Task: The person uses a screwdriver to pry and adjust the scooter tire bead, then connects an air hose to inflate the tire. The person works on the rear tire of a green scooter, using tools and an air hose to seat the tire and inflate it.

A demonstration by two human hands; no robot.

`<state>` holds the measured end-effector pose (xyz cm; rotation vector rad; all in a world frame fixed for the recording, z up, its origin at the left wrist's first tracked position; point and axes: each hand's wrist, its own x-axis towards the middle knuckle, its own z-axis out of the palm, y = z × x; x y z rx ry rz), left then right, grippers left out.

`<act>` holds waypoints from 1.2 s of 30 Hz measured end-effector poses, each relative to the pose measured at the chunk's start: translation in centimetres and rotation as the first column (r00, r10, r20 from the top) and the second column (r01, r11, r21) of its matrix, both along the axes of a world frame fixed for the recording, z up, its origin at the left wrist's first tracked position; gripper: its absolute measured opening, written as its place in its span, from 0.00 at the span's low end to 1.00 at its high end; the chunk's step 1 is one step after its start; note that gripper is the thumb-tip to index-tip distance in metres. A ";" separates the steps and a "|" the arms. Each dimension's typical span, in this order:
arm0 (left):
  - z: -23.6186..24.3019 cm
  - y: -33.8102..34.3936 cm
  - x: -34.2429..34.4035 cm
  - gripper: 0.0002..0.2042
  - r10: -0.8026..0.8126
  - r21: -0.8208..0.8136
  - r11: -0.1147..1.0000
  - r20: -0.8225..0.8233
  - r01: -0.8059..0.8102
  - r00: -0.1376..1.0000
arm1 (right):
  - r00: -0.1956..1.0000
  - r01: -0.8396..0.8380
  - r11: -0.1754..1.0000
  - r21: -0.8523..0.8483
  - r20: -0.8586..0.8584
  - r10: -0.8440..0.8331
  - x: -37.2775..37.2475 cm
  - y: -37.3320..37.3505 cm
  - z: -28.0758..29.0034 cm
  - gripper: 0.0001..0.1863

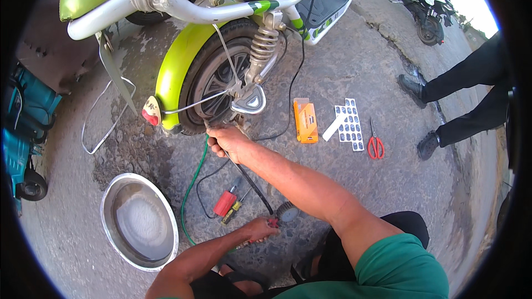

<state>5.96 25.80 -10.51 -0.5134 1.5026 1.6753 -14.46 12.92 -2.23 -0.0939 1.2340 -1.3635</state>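
At the bottom of the scooter's rear wheel [208, 86], my right hand [228, 143] is closed around the end of a black air hose [252, 184]. Its fingers hide the hose tip and the spot where it meets the wheel. My left hand [263, 229], lower down, grips the red handle of a tyre inflator with a round gauge [288, 211]. The black hose runs between the two hands. A green hose [189, 191] curves past the left forearm toward the inflator. Just beyond my left hand lie a red-handled tool [225, 203] and a yellow-handled screwdriver [231, 212].
A metal basin [113, 210] of cloudy water stands at left. On the ground to the right are an orange box [306, 122], a sheet of round patches [350, 124] and red scissors [376, 147]. A person's legs [468, 97] are at right. A teal vehicle [25, 149] is far left.
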 end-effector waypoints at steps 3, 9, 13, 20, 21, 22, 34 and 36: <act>-0.8 0.2 0.2 0.14 -0.006 -0.002 1.000 -0.017 0.006 1.000 | 1.000 -0.001 1.000 0.003 -0.006 0.001 0.1 -0.1 0.1 0.10; -1.2 0.3 0.5 0.14 -0.002 -0.009 1.000 -0.026 0.002 1.000 | 1.000 -0.004 1.000 -0.007 -0.003 0.004 0.1 0.0 0.3 0.10; -0.8 0.1 0.4 0.14 -0.009 -0.009 1.000 -0.028 0.008 1.000 | 1.000 -0.002 1.000 -0.004 0.006 0.002 0.1 0.0 0.4 0.10; -0.8 0.4 0.3 0.14 -0.022 -0.035 0.999 -0.045 0.021 0.999 | 1.000 0.017 1.000 0.010 -0.007 -0.017 0.1 0.2 0.8 0.12; -0.9 0.3 0.2 0.14 -0.034 -0.040 0.999 -0.042 0.033 0.999 | 1.000 0.013 1.000 0.008 -0.006 -0.013 0.1 0.2 0.9 0.10; -0.7 0.2 0.2 0.14 -0.045 -0.045 0.998 -0.036 0.044 0.998 | 1.000 0.007 1.000 0.006 -0.001 -0.007 0.1 0.1 0.7 0.09; -1.3 0.1 0.4 0.16 -0.017 -0.007 1.000 -0.069 0.017 0.997 | 1.000 -0.004 1.000 0.007 0.005 0.004 -0.1 0.4 1.0 0.10; -1.3 0.0 0.6 0.16 -0.017 -0.004 1.000 -0.076 0.016 0.997 | 1.000 0.003 1.000 0.022 0.012 -0.003 0.0 0.3 1.1 0.10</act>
